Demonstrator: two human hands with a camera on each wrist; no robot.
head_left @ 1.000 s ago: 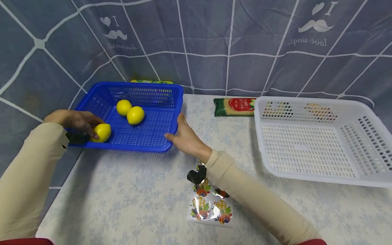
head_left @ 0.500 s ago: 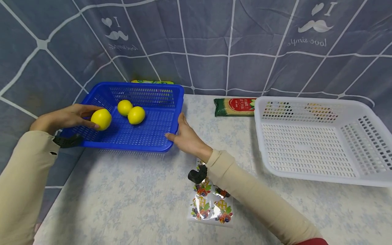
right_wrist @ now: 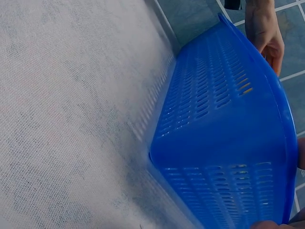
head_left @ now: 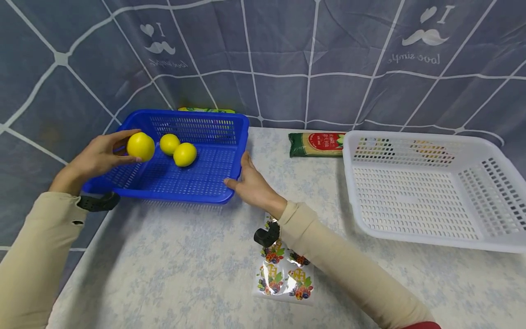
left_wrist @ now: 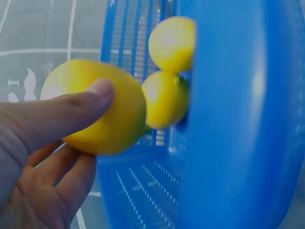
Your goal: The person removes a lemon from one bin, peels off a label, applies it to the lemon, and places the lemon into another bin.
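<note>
My left hand [head_left: 95, 159] holds a yellow lemon [head_left: 141, 147] between thumb and fingers, raised over the left end of a blue plastic basket [head_left: 201, 176]. In the left wrist view the thumb lies across the near side of this lemon [left_wrist: 112, 131]. Two more lemons, one farther back [head_left: 168, 144] and one nearer [head_left: 185, 155], sit side by side on the basket floor. My right hand [head_left: 256, 185] grips the basket's right rim, thumb on the front corner. Only fingertips [right_wrist: 265, 225] of it show at the rim in the right wrist view.
A white basket [head_left: 407, 196] stands at the right, with a green and red pasta packet [head_left: 318, 144] beside it. A sheet of fruit stickers [head_left: 283, 281] lies under the right forearm. A grey curtain [head_left: 279, 96] hangs behind; a yellow-green packet [head_left: 207, 110] shows behind the blue basket.
The left hand has lifted the lemon from the basket's front left corner, up and away from me. The right hand keeps its grip on the rim, and the other two lemons stay put.
</note>
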